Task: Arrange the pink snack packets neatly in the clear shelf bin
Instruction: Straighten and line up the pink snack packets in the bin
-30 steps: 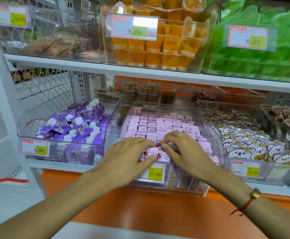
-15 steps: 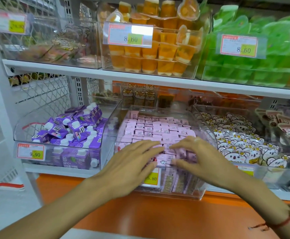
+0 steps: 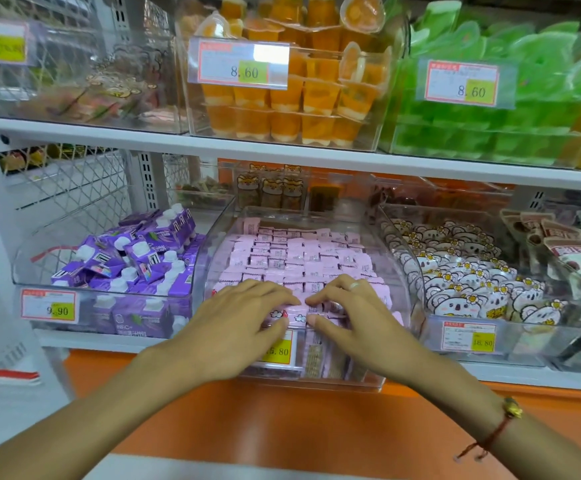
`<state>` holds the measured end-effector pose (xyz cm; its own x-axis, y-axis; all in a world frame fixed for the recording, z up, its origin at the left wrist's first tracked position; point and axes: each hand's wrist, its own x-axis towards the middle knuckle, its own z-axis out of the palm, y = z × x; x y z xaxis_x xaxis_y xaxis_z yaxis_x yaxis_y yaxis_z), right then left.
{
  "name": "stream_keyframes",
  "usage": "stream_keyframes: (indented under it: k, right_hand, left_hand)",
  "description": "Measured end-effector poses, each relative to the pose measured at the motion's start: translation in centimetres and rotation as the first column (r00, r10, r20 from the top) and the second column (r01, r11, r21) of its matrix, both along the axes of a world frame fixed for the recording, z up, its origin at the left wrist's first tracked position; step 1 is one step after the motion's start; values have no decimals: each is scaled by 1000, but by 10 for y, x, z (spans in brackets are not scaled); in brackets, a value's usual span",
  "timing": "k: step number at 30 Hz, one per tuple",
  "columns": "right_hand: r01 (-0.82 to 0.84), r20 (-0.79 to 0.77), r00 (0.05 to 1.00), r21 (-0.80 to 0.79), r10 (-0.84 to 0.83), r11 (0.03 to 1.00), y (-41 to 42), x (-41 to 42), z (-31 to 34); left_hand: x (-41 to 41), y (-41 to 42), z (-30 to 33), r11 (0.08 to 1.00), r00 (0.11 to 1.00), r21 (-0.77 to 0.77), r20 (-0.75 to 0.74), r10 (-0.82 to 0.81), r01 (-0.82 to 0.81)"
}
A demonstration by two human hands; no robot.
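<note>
Pressing down on the pink snack packets (image 3: 303,261), which fill the clear shelf bin (image 3: 403,271) at the centre of the frame, I work the front row. My left hand (image 3: 237,327) lies with fingers fairly straight over that row; my right hand (image 3: 348,320) curls its fingers, seemingly pinching a packet against the thumb. I should nudge strays flush with the rows behind, gently, since wrappers slide. My palms hide the front packets, and the price tag (image 3: 278,351) is half covered.
</note>
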<state>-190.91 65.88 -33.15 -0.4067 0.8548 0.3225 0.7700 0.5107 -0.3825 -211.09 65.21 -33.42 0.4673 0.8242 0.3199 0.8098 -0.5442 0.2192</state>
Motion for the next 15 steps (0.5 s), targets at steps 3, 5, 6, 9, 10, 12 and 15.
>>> stream_keyframes:
  k: [3, 5, 6, 9, 10, 12, 15]
  right_hand:
    - [-19, 49, 999, -23, 20, 1000, 4, 7, 14]
    - [-11, 116, 993, -16, 13, 1000, 5, 13, 20]
    - [-10, 147, 989, -10, 11, 1000, 6, 15, 22]
    - [-8, 240, 971, -1, 8, 1000, 7, 12, 31]
    - [-12, 263, 965, 0, 12, 1000, 8, 10, 33]
    - [-34, 294, 956, 30, 24, 999, 8, 8, 34]
    - [-85, 352, 936, 175, 18, 981, 4, 5, 21]
  left_hand:
    - [1, 0, 0, 1000, 999, 12, 46, 9, -9]
    - [3, -1, -2, 999, 996, 37, 94, 6, -10]
    - [4, -1, -3, 999, 994, 49, 108, 4, -10]
    - [5, -1, -5, 999, 993, 46, 117, 20, -26]
    - [6, 0, -5, 998, 993, 44, 111, 28, -33]
    - [7, 1, -4, 998, 995, 43, 94, 44, -48]
    - [7, 3, -4, 998, 996, 43, 75, 48, -51]
